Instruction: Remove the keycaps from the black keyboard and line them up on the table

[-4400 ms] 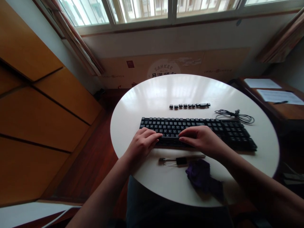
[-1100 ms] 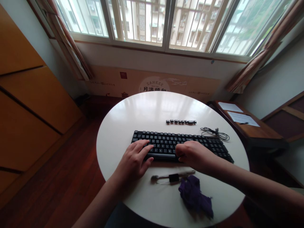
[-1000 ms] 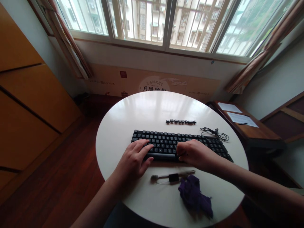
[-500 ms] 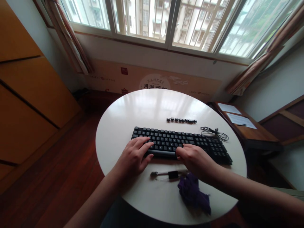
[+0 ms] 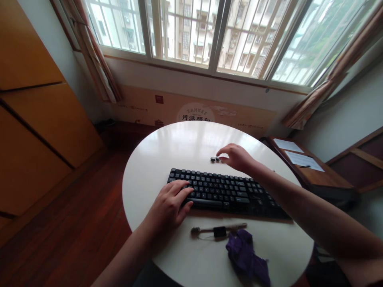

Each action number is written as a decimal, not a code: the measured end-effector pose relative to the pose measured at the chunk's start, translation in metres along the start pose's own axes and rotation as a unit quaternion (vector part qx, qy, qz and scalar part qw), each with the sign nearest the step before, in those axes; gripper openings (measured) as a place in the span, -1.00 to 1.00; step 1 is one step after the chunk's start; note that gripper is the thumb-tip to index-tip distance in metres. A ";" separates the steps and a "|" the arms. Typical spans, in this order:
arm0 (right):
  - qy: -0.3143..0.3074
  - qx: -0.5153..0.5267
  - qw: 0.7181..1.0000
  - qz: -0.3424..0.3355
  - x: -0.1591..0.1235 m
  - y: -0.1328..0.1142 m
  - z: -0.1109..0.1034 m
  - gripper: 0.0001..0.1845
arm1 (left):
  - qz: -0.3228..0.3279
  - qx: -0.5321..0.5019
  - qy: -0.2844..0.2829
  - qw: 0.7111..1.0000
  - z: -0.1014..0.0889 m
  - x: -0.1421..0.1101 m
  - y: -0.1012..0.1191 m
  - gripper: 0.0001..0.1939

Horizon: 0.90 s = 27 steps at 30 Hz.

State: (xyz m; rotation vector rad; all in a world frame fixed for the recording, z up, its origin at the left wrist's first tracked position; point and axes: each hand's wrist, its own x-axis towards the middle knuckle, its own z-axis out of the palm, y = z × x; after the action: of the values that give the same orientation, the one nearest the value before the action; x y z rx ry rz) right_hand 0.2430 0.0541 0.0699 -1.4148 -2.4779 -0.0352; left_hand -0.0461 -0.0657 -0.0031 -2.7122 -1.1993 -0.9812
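While the glossy white oval counter [image 5: 143, 167] carried everything at hand, the long black plastic keyboard [image 5: 214, 193] lay flat across its middle. Left hand [image 5: 169, 201]: over the keyboard's left end, fingers open and spread on the keys. Right hand [image 5: 237, 157]: beyond the keyboard, thumb and forefinger curved close about the small keycaps; could not tell whether they gripped one. Crumpled purple cloth [image 5: 247, 255]: near edge, below the keyboard. Slim brush with bristled tip and black block [image 5: 220, 231]: between keyboard and cloth, bristles leftward. Small black plastic keycaps [image 5: 212, 159]: two visible past the keyboard, side by side at the right fingertips.
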 end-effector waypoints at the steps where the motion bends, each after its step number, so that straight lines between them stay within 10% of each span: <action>1: -0.025 -0.005 1.000 0.014 0.013 0.004 0.007 -0.83 | -0.001 0.000 0.003 1.000 0.000 0.000 -0.001 -0.70; 10: -0.070 0.014 0.997 0.023 0.041 0.005 0.033 -0.89 | -0.002 -0.008 0.024 1.000 0.000 -0.002 -0.003 -0.71; 18: -0.064 0.198 0.978 -0.001 -0.079 -0.031 -0.012 -0.91 | -0.011 -0.013 0.023 1.000 0.002 -0.001 -0.004 -0.71; 27: -0.016 0.173 0.985 -0.006 -0.142 -0.032 0.011 -0.94 | -0.012 -0.012 0.015 1.000 0.004 0.001 -0.003 -0.71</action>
State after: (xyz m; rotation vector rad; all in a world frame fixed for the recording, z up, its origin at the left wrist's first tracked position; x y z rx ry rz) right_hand 0.2808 -0.0800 0.0266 -1.2598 -2.3699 0.4000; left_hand -0.0460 -0.0616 -0.0062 -2.6974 -1.2246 -1.0410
